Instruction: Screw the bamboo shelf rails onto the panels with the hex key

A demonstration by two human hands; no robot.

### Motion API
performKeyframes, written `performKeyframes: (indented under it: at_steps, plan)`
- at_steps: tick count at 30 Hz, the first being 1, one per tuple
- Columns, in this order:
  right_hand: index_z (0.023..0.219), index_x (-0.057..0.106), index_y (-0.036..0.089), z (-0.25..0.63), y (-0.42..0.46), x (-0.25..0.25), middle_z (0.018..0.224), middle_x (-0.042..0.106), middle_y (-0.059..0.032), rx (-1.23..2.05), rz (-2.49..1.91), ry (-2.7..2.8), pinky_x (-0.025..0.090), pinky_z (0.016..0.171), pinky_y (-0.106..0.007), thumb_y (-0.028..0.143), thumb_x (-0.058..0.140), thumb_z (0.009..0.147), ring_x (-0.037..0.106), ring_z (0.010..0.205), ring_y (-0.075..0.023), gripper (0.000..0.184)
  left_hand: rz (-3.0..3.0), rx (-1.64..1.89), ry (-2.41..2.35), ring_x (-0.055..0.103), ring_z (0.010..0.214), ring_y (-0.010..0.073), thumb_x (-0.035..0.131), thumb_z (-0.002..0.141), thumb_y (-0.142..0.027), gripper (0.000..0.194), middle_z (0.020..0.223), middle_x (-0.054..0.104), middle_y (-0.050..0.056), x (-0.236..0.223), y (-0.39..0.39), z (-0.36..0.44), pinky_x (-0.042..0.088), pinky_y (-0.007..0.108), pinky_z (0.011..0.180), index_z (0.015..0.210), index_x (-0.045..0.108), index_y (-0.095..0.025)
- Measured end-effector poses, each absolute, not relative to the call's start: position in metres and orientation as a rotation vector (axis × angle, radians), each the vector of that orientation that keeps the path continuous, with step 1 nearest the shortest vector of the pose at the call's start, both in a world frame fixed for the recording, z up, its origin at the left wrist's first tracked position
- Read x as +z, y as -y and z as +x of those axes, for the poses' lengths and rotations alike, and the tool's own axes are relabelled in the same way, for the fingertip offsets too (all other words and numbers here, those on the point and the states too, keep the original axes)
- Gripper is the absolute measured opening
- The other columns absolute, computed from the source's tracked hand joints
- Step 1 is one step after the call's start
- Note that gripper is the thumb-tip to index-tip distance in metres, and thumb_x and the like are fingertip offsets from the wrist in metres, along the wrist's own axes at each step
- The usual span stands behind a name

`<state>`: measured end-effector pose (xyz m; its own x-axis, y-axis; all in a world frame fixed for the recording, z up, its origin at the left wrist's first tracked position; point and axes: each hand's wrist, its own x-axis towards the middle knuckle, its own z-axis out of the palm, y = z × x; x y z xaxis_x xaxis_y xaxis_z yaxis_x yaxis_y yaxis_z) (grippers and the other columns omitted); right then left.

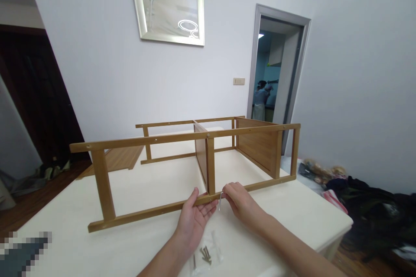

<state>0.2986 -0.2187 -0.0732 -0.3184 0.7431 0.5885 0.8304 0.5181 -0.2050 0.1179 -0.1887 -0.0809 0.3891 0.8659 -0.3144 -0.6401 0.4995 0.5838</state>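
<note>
Brown wooden frame point(211, 160) with two crosswise panels point(258, 143). Left hand point(192, 221), palm up, spreads loosely against the near lower rail point(156, 211); right hand point(239, 201) pinches a bent metal key point(220, 201).

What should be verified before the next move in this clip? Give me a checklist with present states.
1. Left hand at the near lower rail: ok, palm up against it.
2. Bent metal tool in the right hand's grip: ok, pinched at its upper end.
3. Tool engaged in the rail: not ok, its lower end hangs free.
4. Screws nearby: ok, several lie by the left forearm; whether all are inside the clear plastic bag, cannot tell.
5. Middle shelf tight against the near lower rail: cannot tell, the left hand and angle hide the joint.
</note>
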Motion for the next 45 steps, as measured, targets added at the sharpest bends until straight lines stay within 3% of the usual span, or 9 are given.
performKeyframes:
  at_steps: [6,12,21,25,28,33,37,41,45]
  plan:
    - [0.085,0.048,0.022,0.299,0.215,-0.085,0.082,0.059,-0.0042,-0.186,-1.181,2.084,0.038,0.074,-0.032,0.008,0.034,0.096,0.051,0.078,-0.0187,0.023,0.433,0.972,-0.643,0.072,0.082,0.0248,0.064,0.085,-0.037,0.034,0.094,0.074,0.021,-0.080,0.190,0.117,0.056,0.035,0.083,0.092,0.066,-0.004]
    - [0.087,0.047,0.022,0.300,0.215,-0.086,0.084,0.059,-0.0045,-0.177,-1.145,2.064,0.038,0.075,-0.034,0.009,0.032,0.097,0.051,0.079,-0.0186,0.022,0.473,0.903,-0.709,0.071,0.093,0.0266,0.058,0.087,-0.049,0.054,0.105,0.070,0.025,-0.077,0.195,0.116,0.054,0.035,0.089,0.110,0.063,0.001]
    - [0.087,0.046,0.022,0.302,0.213,-0.087,0.084,0.059,-0.0034,-0.152,-1.095,2.032,0.038,0.076,-0.034,0.007,0.034,0.096,0.050,0.079,-0.0178,0.021,0.465,0.816,-0.799,0.069,0.101,0.0285,0.050,0.087,-0.061,0.068,0.111,0.067,0.028,-0.075,0.198,0.115,0.051,0.036,0.095,0.111,0.059,0.002]
    - [0.086,0.044,0.022,0.303,0.213,-0.089,0.083,0.058,-0.0030,-0.149,-1.097,2.035,0.037,0.076,-0.034,0.006,0.034,0.096,0.049,0.078,-0.0178,0.021,0.584,0.769,-0.832,0.070,0.097,0.0257,0.048,0.088,-0.058,0.060,0.107,0.070,0.024,-0.074,0.202,0.116,0.051,0.034,0.092,0.105,0.063,-0.002]
    - [0.087,0.044,0.022,0.305,0.213,-0.090,0.083,0.057,-0.0027,-0.137,-1.101,2.049,0.037,0.076,-0.034,0.005,0.034,0.096,0.049,0.078,-0.0179,0.021,0.887,0.789,-0.944,0.071,0.084,0.0248,0.054,0.084,-0.058,0.055,0.090,0.073,0.019,-0.069,0.209,0.116,0.053,0.034,0.081,0.091,0.068,-0.006]
    - [0.089,0.045,0.022,0.307,0.216,-0.091,0.083,0.056,-0.0028,-0.095,-1.126,2.075,0.039,0.077,-0.034,0.003,0.034,0.094,0.049,0.079,-0.0183,0.023,1.666,1.122,-1.119,0.062,0.065,0.0194,0.049,0.086,-0.057,0.047,0.066,0.068,0.006,-0.058,0.210,0.105,0.046,0.030,0.064,0.073,0.067,-0.016]
    - [0.087,0.045,0.022,0.306,0.218,-0.092,0.086,0.057,-0.0033,-0.057,-1.159,2.092,0.040,0.076,-0.032,0.000,0.035,0.091,0.048,0.080,-0.0183,0.024,2.208,1.191,-1.172,0.062,0.079,0.0200,0.044,0.092,-0.043,0.036,0.080,0.070,0.006,-0.060,0.196,0.094,0.044,0.031,0.075,0.079,0.067,-0.019]
    - [0.087,0.047,0.021,0.306,0.222,-0.092,0.089,0.057,-0.0041,0.003,-1.214,2.111,0.040,0.076,-0.031,0.000,0.036,0.090,0.048,0.083,-0.0188,0.024,2.463,0.941,-1.236,0.061,0.089,0.0226,0.049,0.089,-0.033,0.025,0.088,0.071,0.007,-0.070,0.186,0.092,0.043,0.034,0.082,0.085,0.069,-0.019]
    - [0.086,0.048,0.021,0.305,0.223,-0.092,0.088,0.056,-0.0038,0.065,-1.293,2.165,0.040,0.074,-0.029,-0.008,0.041,0.079,0.049,0.084,-0.0190,0.030,2.493,0.746,-1.283,0.060,0.088,0.0209,0.053,0.085,-0.026,0.019,0.087,0.070,0.006,-0.076,0.182,0.093,0.042,0.032,0.080,0.084,0.070,-0.019]
